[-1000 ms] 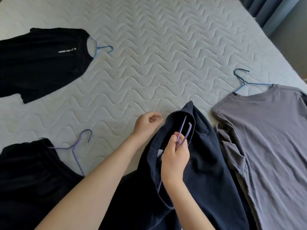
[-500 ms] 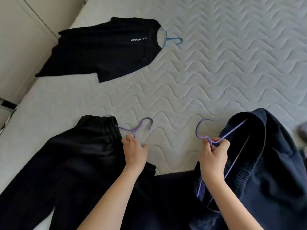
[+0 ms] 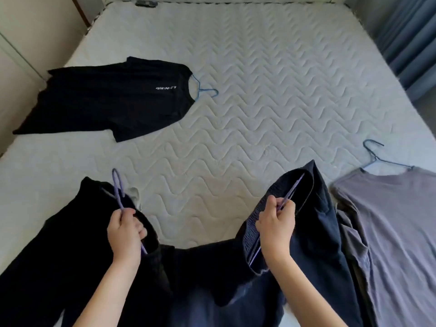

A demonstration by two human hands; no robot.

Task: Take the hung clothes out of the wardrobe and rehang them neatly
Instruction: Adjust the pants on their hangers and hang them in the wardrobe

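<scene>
Clothes [image 3: 106, 100] were laid out on the bed [image 3: 259, 90]; left grip [image 3: 125, 228] was clamped on black-trousers hanger [image 3: 117, 185], right grip [image 3: 276, 223] on navy-trousers hanger [image 3: 293, 191]; rehanging was judged pending.

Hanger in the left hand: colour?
Purple hanger, gripped by the left hand; head view, the only one.
</scene>
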